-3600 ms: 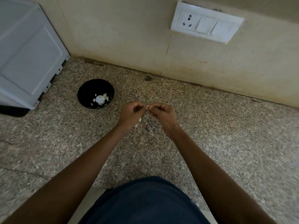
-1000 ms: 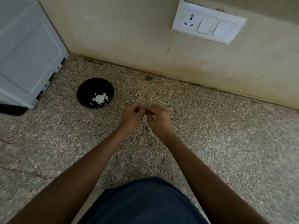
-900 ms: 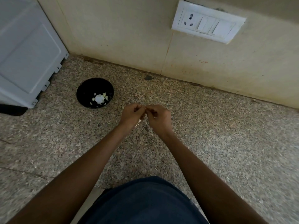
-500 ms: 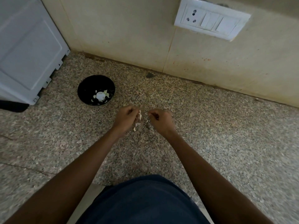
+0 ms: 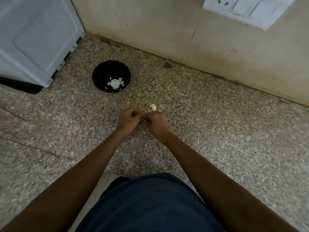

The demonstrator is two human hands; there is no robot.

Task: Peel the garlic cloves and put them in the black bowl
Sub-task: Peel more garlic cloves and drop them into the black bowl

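Both hands low over the speckled counter (image 5: 217, 131), knuckles nearly touching. Left hand (image 5: 128, 119) and right hand (image 5: 158, 123) are each curled tight, pinching at a small garlic clove (image 5: 145, 111) between them; only a pale sliver shows. A white scrap (image 5: 153, 107), skin or clove, I cannot tell, lies just beyond the right hand at 12 o'clock.

Black bowl (image 5: 100, 72) sits at 10 o'clock from the hands, near the white appliance (image 5: 36, 41). It holds some pale garlic pieces (image 5: 115, 83). Judged: peeling part done, this clove still to strip and drop in.
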